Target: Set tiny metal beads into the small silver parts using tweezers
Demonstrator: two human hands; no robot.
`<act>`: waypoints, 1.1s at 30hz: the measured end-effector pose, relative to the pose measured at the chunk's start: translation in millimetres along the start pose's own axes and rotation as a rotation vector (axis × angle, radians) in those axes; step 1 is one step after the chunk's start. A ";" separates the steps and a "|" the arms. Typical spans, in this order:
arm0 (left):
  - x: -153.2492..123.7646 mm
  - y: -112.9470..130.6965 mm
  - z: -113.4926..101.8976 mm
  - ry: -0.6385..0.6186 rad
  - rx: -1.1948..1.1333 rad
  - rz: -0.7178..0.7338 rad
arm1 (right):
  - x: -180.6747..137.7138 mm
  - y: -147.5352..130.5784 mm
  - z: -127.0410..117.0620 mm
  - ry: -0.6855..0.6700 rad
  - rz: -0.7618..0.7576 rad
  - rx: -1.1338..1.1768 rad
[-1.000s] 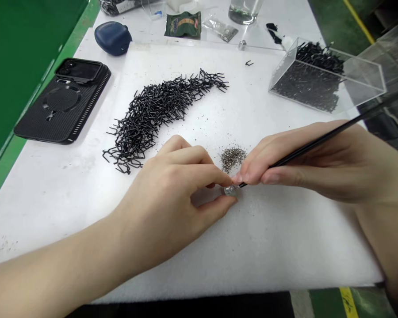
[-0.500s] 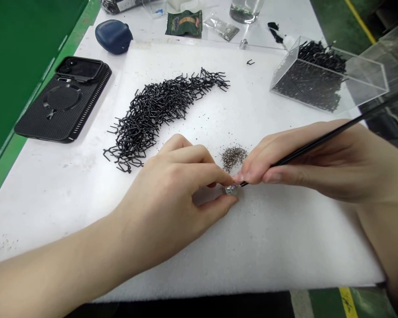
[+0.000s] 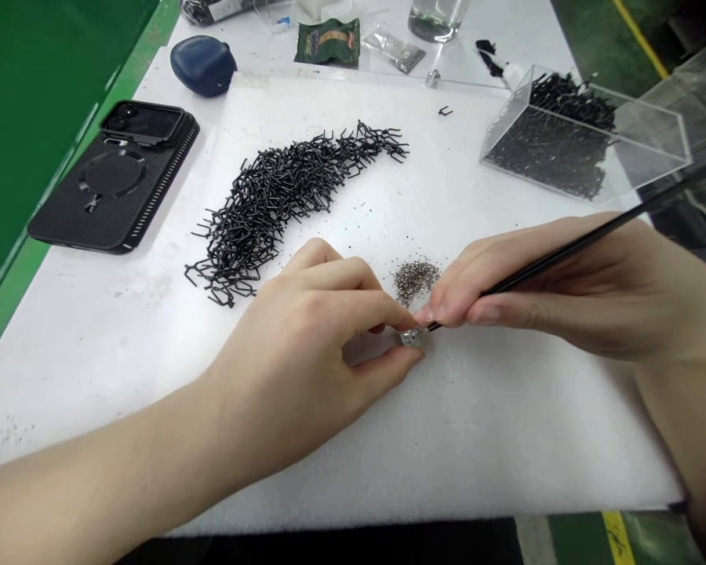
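Observation:
My left hand (image 3: 311, 337) pinches a small silvery part (image 3: 410, 337) between thumb and forefinger, low over the white foam sheet (image 3: 482, 439). My right hand (image 3: 565, 282) grips a thin black rod-like tool (image 3: 576, 247), and its tip touches the silvery part. Just behind the fingertips lies a little heap of tiny grey metal pieces (image 3: 413, 277). A long curved pile of black wire clips (image 3: 282, 196) lies farther back on the left.
A clear angled box of black clips (image 3: 565, 133) stands at the back right. A black phone in its case (image 3: 114, 180) and a dark blue pouch (image 3: 203, 64) lie at the left. A green packet (image 3: 328, 41), a glass (image 3: 435, 20) and one loose clip (image 3: 445, 111) are at the back.

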State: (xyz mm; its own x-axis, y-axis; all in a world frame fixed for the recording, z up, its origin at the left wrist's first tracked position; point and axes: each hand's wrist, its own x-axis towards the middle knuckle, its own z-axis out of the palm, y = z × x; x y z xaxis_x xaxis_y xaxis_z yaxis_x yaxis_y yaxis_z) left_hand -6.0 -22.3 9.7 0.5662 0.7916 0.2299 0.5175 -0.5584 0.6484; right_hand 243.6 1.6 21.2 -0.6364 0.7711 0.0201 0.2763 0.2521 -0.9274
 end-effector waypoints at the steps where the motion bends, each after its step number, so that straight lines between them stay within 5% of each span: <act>1: -0.4 -0.1 0.0 -0.004 -0.001 -0.002 | -0.1 -0.2 0.0 0.000 -0.002 0.002; 14: -1.2 -1.1 -0.1 0.002 0.001 0.002 | 0.4 -1.5 0.3 0.016 0.004 -0.007; 22: -0.1 -0.4 -1.7 -0.003 0.046 0.018 | -2.2 1.8 -10.1 0.218 0.013 -0.173; 33: 0.5 0.2 -0.5 0.006 0.089 0.015 | 0.0 5.0 -8.8 0.225 0.062 -0.200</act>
State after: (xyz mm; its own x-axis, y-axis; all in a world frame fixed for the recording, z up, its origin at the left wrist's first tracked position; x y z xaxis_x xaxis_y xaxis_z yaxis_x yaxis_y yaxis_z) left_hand -5.9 -21.9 10.3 0.5707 0.7841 0.2440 0.5636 -0.5901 0.5781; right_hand 251.4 8.0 19.8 -0.4445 0.8932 0.0686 0.4605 0.2935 -0.8377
